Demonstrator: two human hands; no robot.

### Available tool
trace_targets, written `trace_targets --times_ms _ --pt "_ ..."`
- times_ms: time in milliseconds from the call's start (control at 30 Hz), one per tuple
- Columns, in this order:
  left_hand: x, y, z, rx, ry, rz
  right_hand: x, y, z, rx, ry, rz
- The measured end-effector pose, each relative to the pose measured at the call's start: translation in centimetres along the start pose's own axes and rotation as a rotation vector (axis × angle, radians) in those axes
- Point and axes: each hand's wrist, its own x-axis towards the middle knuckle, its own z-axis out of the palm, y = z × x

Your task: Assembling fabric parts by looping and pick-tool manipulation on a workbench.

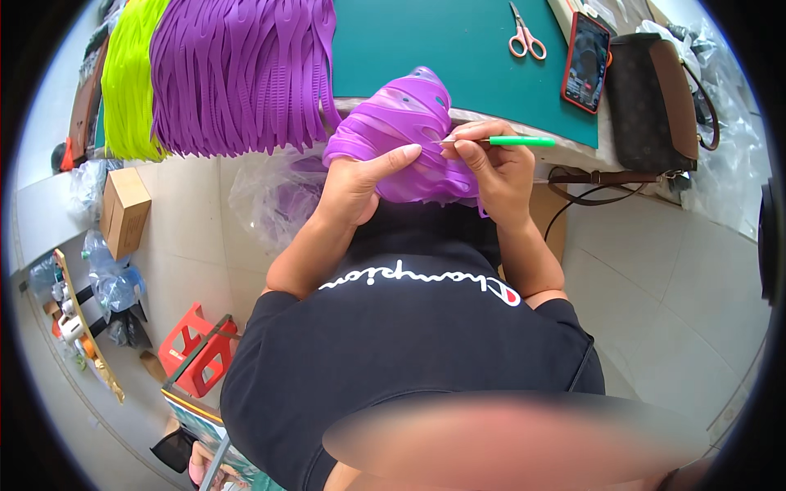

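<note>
A bundle of purple rubbery straps (409,123) is held in front of me at the table's near edge. My left hand (360,184) grips the bundle from the left, its thumb lying over the top and most of its fingers hidden beneath. Between the fingertips of my right hand (499,168) is a thin pointed tool with a green handle (522,141). Its fine tip points left, close to the straps and my left thumb; whether it touches them I cannot tell.
Many purple straps (237,74) and lime-green straps (131,74) drape over the table edge. On the green mat (401,49) lie pink-handled scissors (528,42) and a red-cased phone (585,61). A brown bag (651,102) sits right. Behind left are a carton (125,213) and a red stool (196,348).
</note>
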Motion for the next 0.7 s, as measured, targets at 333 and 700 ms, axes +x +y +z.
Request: trace_targets --times_ms 333,700 --pt "0.40 -0.24 0.96 -0.031 -0.012 0.040 0.14 1.11 0.18 0.004 0.108 -0.066" --pt "0.48 -0.55 0.94 -0.012 0.001 0.058 -0.02 1.08 0.17 -0.014 0.103 -0.070"
